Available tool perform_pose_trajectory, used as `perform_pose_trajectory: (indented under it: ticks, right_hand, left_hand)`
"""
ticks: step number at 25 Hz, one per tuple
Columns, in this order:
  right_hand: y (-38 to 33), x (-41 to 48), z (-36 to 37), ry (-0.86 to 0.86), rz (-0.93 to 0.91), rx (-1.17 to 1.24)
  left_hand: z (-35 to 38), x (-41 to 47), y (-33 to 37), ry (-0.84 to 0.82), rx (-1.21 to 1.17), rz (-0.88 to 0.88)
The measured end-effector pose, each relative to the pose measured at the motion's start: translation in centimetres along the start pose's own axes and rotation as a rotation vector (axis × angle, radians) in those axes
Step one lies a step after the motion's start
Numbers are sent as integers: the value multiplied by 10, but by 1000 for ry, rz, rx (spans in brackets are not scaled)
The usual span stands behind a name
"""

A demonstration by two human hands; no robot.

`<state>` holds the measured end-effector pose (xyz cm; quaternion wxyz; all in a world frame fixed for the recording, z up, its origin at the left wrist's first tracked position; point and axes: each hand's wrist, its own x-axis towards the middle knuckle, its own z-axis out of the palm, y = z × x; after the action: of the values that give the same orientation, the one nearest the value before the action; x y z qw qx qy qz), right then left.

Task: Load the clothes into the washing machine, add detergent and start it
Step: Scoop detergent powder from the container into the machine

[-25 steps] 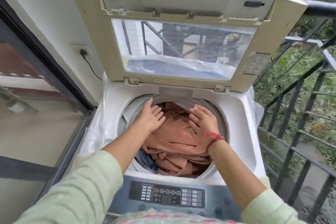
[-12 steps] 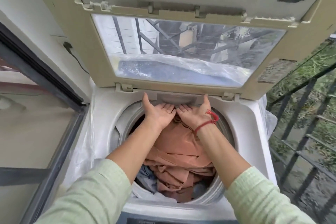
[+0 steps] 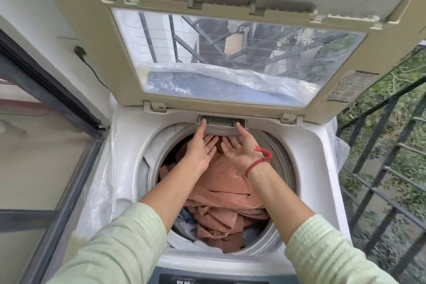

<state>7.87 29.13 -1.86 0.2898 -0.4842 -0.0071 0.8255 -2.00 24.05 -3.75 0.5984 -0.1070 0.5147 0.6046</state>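
Head view looks down into a top-loading washing machine (image 3: 129, 145) that fills the centre of the frame, with its lid (image 3: 99, 53) standing open at the top. Rust-orange clothes (image 3: 221, 191) lie heaped in the tub, with bits of blue and white fabric at the lower edge of the pile. At the back rim of the tub opening, just under the lid hinges, a grey detergent drawer (image 3: 221, 125) juts out over the clothes. The left hand (image 3: 202, 150) is turned palm up, thumb on the drawer's left end and fingers tucked beneath it, so it pinches the drawer. The right hand (image 3: 239, 152) mirrors it on the drawer's right end, thumb on top and fingers underneath; their tips are hidden. A red thread bracelet (image 3: 258, 161) circles the right wrist. Pale green sleeves (image 3: 119, 249) cover both forearms at the bottom of the frame. A dark metal railing (image 3: 380, 168) runs down the right side, with greenery behind it.
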Motion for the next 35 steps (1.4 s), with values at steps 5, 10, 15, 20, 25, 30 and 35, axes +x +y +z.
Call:
perform_pose_trajectory:
  ticks: [5,10,15,20,25,30,35]
  right_hand:
    - [9,-4,-17,1,-26,-32]
    - [11,-6,-22,-20,-37,-62]
    - [19,-15,-19,-31,-113,-129]
    - [20,-38,-19,-22,-70,-276]
    - [46,-83,-41,-33,-7,-391]
    - [78,-138,-36,-87,-64,-459]
    - [105,-216,-27,-276,-228,-585]
  left_hand:
    - [-16,-6,-10,34,61,8]
    - [-20,-12,-8,0,91,-6]
    - [-24,-23,1,-49,194,-43]
    - [-23,-43,3,22,166,1]
    - [-45,-80,6,49,67,46]
    - [-76,-134,14,74,-129,190]
    - [-141,-247,-8,131,-271,502]
